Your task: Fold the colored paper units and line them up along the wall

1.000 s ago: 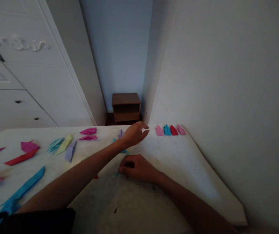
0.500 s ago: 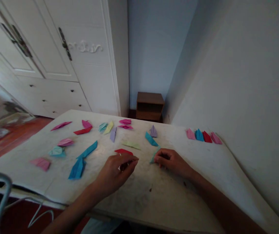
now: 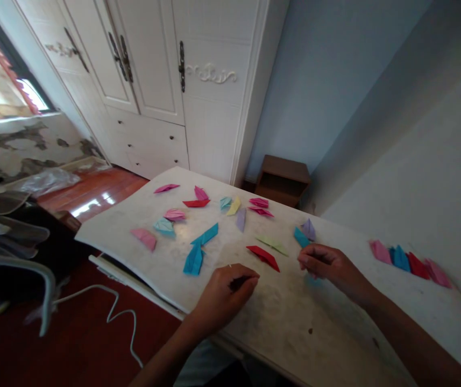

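My left hand (image 3: 227,298) hovers over the near part of the table, thumb and fingers closed together with nothing visible between them. Just beyond it lies a red folded paper piece (image 3: 263,258). My right hand (image 3: 335,269) is closed, fingers pinched, on a teal folded paper piece (image 3: 314,280) that shows only in part beneath it. Past those fingers, a blue folded piece (image 3: 302,237) rests by a lilac one (image 3: 308,229). A pale green folded piece (image 3: 272,245) lies between the hands, farther back.
Several coloured folded papers, among them a blue pair (image 3: 193,260) and a pink one (image 3: 144,238), are spread over the left of the white table (image 3: 125,226). A row of folded papers (image 3: 418,266) stands at the right by the wall. A metal tube (image 3: 47,290) is at left.
The view has swung left, so the table appears farther right. The red piece is now uncovered beyond my left hand. The teal piece at my right hand is more hidden than before.
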`<state>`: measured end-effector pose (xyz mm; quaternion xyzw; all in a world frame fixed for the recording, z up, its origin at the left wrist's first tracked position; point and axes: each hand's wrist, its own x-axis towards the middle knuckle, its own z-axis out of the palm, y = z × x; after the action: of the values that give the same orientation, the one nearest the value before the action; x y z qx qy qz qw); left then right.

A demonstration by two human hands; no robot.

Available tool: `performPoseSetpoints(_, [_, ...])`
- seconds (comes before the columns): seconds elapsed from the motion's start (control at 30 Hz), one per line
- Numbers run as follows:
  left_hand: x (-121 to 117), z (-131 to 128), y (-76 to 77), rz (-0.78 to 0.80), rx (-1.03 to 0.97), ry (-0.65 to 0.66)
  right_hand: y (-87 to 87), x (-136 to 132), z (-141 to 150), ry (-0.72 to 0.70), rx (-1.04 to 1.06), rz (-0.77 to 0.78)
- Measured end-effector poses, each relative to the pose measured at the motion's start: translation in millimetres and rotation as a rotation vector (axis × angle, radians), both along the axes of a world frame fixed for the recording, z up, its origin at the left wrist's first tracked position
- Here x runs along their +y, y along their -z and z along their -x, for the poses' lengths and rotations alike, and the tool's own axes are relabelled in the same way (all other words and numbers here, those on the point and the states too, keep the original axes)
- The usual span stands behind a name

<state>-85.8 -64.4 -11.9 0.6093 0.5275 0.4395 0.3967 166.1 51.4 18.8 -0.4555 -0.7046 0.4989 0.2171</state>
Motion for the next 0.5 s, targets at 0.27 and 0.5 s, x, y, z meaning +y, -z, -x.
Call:
performPoseSetpoints(0.27, [-3.9,3.7,4.6,-0.028,-0.119,0.03,-13.6,24.2,167.3,-0.319,0.162,-0.189])
performPoseSetpoints(0.5, [-5.1,4.4,7.6,-0.05,-0.26,0.04,-4.2,38.0,289.5,-0.525,-0.428,-0.796])
